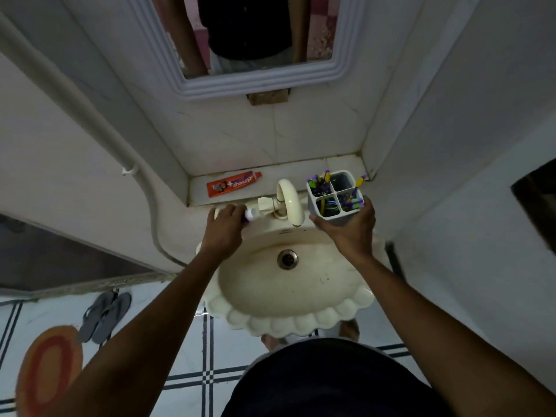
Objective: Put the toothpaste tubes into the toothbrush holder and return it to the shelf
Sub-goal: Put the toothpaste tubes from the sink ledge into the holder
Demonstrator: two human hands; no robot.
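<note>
Toothbrushes (320,183) poke out of the toothbrush holder (335,194), and my right hand (350,227) has its grip wrapped tight around the bottom of that holder. I hold it up just to the right of the tap (290,201), a little in front of the shelf (340,164). The holder is white with four square holes, and the far right hole looks bare inside. My left hand (224,225) is just to the left of the tap, with its grip closed on a small toothpaste tube (249,214) that has a white and purple end. That end points at the tap handle and is very near it. I cannot tell how much of the tube is inside my fist. A second tube, the orange toothpaste tube (233,185), lies flat on the shelf behind and to the left of the tap, with its cap end pointing toward the tap. Nothing touches it. The cream sink (301,320) sits below the tap, and its drain (287,259) is between my two arms. A mirror (246,40) hangs on the wall above the shelf. Gray flip-flops (105,316) lie on the floor (186,350), well to the left of the sink.
</note>
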